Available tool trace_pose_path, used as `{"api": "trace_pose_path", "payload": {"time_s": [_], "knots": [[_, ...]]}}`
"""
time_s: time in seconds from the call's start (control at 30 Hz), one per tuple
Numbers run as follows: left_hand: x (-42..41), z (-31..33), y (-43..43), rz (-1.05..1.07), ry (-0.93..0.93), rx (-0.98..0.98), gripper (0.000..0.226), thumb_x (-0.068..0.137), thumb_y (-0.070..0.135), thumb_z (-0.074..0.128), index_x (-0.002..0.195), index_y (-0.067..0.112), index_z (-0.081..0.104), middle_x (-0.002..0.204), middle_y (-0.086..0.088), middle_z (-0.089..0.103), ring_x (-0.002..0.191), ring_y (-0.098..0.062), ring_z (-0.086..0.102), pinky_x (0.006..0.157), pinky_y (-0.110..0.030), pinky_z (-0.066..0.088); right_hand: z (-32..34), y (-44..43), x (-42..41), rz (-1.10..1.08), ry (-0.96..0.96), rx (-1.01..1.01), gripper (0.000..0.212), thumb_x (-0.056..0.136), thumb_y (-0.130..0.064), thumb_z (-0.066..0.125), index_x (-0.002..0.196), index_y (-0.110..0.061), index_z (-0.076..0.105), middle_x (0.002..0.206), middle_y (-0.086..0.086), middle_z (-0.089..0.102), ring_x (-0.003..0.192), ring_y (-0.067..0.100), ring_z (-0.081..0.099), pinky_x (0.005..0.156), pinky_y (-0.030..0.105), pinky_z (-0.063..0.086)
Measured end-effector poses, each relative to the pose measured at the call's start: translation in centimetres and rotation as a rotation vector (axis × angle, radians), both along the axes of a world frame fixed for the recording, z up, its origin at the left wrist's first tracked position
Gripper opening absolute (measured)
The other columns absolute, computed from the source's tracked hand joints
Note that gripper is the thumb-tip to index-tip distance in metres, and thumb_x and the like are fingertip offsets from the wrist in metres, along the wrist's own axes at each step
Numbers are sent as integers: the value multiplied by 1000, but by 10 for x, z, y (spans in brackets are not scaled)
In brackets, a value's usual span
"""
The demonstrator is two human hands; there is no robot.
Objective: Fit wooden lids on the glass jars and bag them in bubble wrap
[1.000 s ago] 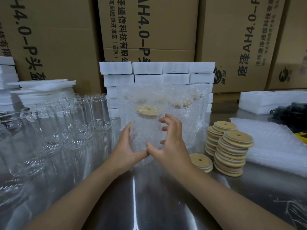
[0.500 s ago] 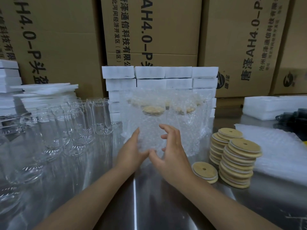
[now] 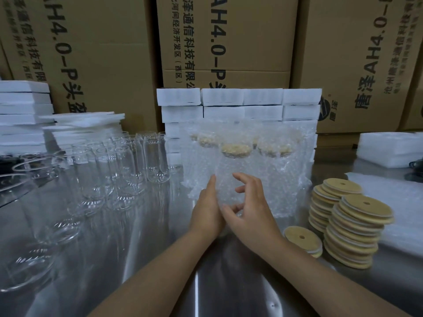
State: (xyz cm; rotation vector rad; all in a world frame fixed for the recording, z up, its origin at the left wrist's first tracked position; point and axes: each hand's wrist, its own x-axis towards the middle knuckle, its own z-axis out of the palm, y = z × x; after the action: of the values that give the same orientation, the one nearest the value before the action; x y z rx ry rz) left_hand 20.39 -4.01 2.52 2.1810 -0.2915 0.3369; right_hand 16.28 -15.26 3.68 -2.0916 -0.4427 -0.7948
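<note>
A bubble-wrapped jar point(image 3: 229, 165) with a wooden lid point(image 3: 235, 151) stands upright on the steel table point(image 3: 217, 282), in front of other wrapped, lidded jars point(image 3: 277, 156). My left hand point(image 3: 206, 209) presses flat against its left side with straight fingers. Against the lower front of the wrap, my right hand point(image 3: 251, 211) touches with loosely bent fingers and thumb. Several bare glass jars point(image 3: 155, 161) stand to the left. Stacks of wooden lids point(image 3: 364, 211) sit to the right, with a low stack point(image 3: 302, 239) nearer me.
A pile of bubble-wrap bags point(image 3: 393, 197) lies at the far right. White foam blocks point(image 3: 240, 97) are stacked behind the wrapped jars, more foam sheets point(image 3: 84, 124) at the left. Cardboard boxes point(image 3: 224, 42) wall off the back.
The wrapped jar has moved away from me and down onto the table among the other wrapped jars. My right hand's grip has loosened; my left hand has flattened against the side.
</note>
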Motion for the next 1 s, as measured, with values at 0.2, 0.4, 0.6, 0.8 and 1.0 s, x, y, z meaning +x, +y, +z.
{"api": "trace_pose_path", "payload": {"time_s": [0.2, 0.4, 0.6, 0.8, 1.0], "knots": [[-10, 7, 16, 46, 49, 67, 99, 81, 47, 69, 155, 18, 9, 153, -6, 28, 140, -21, 33, 114, -36, 31, 2, -10, 2, -36, -7, 68, 59, 83, -14, 63, 134, -25, 37, 121, -13, 34, 104, -6, 42, 71, 15, 45], [-1, 56, 72, 259, -349, 430, 69, 86, 32, 65, 146, 13, 38, 156, -12, 24, 146, -27, 18, 119, -37, 17, 5, -12, -7, -39, -26, 73, 53, 85, -15, 62, 132, -26, 39, 115, -13, 35, 98, -3, 44, 71, 25, 49], [32, 93, 123, 586, -161, 848, 90, 95, 43, 50, 153, 4, -7, 160, -22, -11, 149, -34, -12, 121, -44, -4, 4, -12, -9, -30, 8, -86, 51, 89, -20, 59, 135, -26, 36, 119, -14, 33, 93, 1, 46, 74, 24, 48], [41, 98, 134, 655, -62, 898, 92, 94, 48, 51, 153, 4, -4, 156, -18, 26, 146, -33, 21, 119, -51, 2, 4, -13, -4, -17, -1, -116, 53, 90, -23, 58, 136, -28, 33, 120, -17, 33, 96, 0, 44, 77, 25, 48], [38, 89, 135, 705, -271, 955, 71, 84, 8, 56, 147, 13, 23, 133, -15, 44, 118, -34, 50, 103, -46, 35, 4, -13, -1, -1, -6, -119, 55, 90, -22, 58, 137, -29, 31, 119, -19, 31, 98, -2, 43, 75, 23, 48]]}}
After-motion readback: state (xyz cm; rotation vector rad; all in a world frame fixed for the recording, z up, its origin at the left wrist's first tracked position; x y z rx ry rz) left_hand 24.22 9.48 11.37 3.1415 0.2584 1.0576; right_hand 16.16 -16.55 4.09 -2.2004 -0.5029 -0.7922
